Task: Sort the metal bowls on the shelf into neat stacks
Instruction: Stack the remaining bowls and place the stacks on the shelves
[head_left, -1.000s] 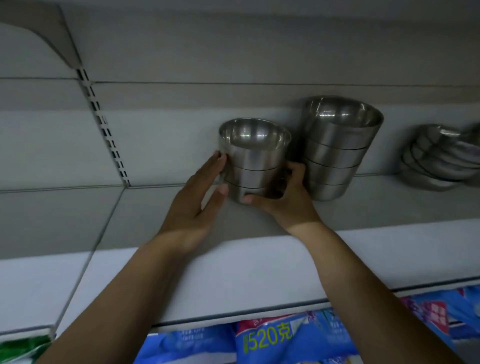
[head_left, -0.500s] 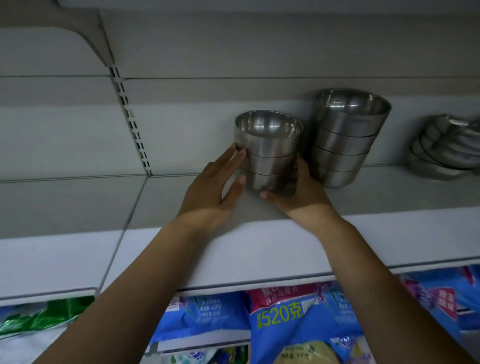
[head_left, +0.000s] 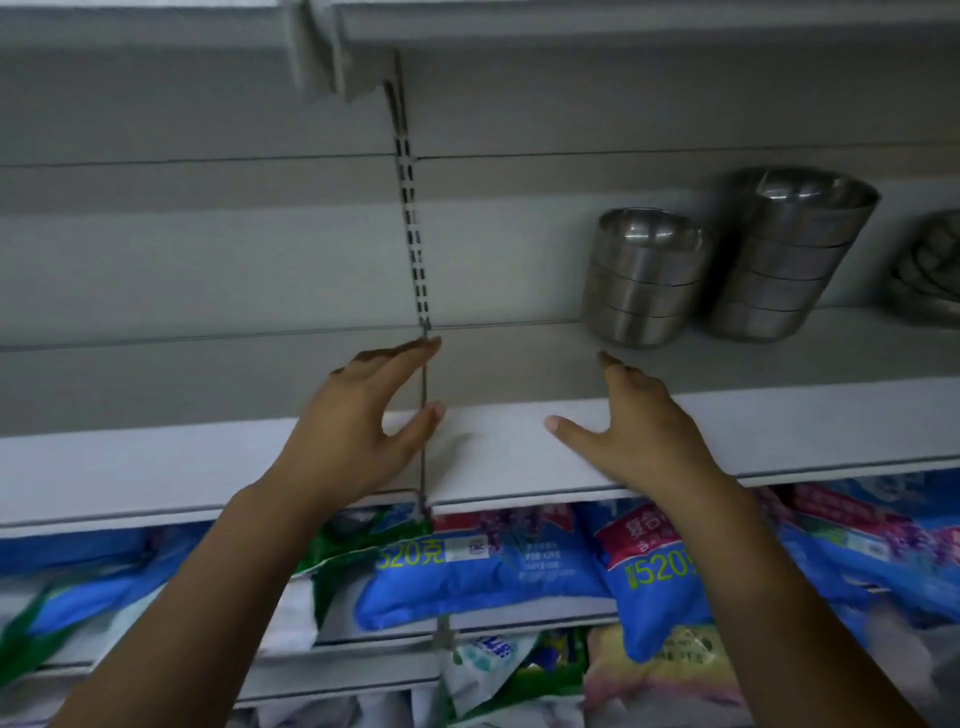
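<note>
- Hovering both grips over the front of the shelf (head_left: 519, 457), nothing held.
- Left grip (head_left: 353, 426): fingers straight, thumb spread, over the joint between shelf panels. Right grip (head_left: 639, 431): same pose, fingers pointing at the bowls.
- Neither touches a bowl. The right grip's fingertips are near the base of the shorter stack (head_left: 644, 280), with a clear gap.
- Shorter stack stands upright at the back of the shelf, right of the slotted upright (head_left: 413, 234). Taller stack (head_left: 789, 260) is just beside it on the right; can't tell if they touch.
- Loose pile (head_left: 930, 270) sits at the far right, cut off by the frame and blurred. It looks tipped over rather than nested upright. My read: that's what's left to sort.
- Risk 1: reaching right for that pile takes my right forearm past both stacks. A brush near the top could tip one, since the bases are narrow.
- Risk 2: the stacks are so close that knocking one likely takes the other with it.
- Risk 3: steel probably slides on this smooth shelf. A shoved or tipped bowl could roll off the front edge onto the bags (head_left: 483, 571) below.
- Risk 4: the shelf is high and I see the bowls from below, so I may misjudge the rims when nesting and seat a bowl crooked.
</note>
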